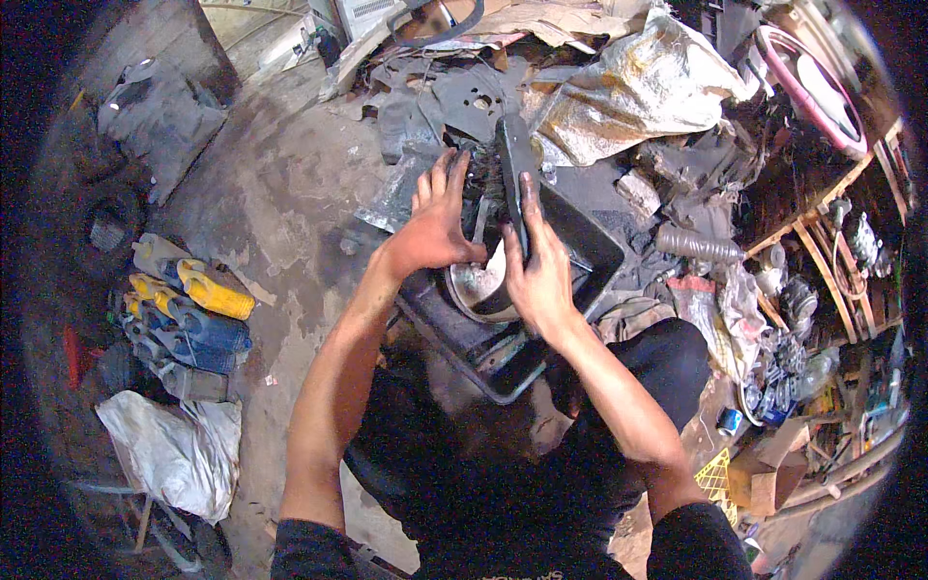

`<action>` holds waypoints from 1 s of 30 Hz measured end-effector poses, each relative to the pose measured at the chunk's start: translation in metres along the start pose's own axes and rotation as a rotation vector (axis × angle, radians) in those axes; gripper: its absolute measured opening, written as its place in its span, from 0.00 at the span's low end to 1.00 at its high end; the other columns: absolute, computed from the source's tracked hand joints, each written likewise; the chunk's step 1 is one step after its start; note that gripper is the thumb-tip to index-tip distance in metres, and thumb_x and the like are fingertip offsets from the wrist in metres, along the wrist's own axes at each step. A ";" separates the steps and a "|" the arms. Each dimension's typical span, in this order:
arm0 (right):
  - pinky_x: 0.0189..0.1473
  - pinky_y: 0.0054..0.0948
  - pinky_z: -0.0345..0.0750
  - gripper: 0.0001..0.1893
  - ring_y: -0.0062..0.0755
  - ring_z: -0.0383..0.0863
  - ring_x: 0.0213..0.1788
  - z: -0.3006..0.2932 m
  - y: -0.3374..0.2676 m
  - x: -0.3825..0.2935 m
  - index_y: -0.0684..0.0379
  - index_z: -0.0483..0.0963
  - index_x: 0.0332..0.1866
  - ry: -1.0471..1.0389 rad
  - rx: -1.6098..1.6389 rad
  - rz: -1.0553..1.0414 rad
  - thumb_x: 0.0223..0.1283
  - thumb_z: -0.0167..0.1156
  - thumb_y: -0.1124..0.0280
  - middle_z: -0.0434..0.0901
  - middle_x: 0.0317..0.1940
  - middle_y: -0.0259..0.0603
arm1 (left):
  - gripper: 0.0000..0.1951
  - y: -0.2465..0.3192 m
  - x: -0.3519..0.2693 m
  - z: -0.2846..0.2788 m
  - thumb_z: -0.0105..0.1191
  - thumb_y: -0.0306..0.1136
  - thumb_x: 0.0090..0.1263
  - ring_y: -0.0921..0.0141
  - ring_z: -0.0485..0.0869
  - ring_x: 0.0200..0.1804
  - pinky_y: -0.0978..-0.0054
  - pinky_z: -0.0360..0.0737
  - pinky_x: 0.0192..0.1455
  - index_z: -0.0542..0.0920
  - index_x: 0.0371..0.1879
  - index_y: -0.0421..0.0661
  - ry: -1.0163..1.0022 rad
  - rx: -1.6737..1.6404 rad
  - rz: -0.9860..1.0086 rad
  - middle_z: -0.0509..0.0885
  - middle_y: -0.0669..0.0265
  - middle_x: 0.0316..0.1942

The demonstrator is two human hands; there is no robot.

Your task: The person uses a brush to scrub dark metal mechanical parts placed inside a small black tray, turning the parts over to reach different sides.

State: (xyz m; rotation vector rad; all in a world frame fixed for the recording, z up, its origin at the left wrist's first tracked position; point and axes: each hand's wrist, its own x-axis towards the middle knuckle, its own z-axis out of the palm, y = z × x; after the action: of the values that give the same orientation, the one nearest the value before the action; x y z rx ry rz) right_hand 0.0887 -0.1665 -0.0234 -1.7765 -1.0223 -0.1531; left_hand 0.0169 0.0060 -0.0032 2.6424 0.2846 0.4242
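Before me on the floor lies a black rectangular tray, with a round, pale-lined bowl or pan in it. My right hand is on a long dark bar-shaped piece, fingers and thumb along its lower end. My left hand is spread at the left of a dark, greasy mechanical part, its thumb over the bowl's rim; whether its fingertips touch the part is unclear. A narrow metal piece stands between the hands, above the bowl.
Dark sheet pieces and a dirty woven sack lie beyond the tray. Blue and yellow plastic containers and a white sack are at the left. A clear bottle, a can and a cardboard box lie right.
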 end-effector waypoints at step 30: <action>0.37 0.54 0.80 0.36 0.67 0.81 0.36 0.004 -0.018 -0.014 0.40 0.52 0.79 -0.013 -0.092 -0.014 0.67 0.55 0.69 0.77 0.39 0.66 | 0.70 -0.013 0.000 0.008 0.76 0.43 0.36 0.38 0.50 0.73 0.41 0.54 0.73 0.40 0.77 0.41 0.035 0.054 0.037 0.44 0.37 0.75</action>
State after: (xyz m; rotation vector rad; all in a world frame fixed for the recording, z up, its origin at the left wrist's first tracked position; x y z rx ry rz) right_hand 0.0661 -0.1692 -0.0197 -1.8554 -1.0520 -0.2002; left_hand 0.0179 0.0140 -0.0158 2.6986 0.2619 0.4811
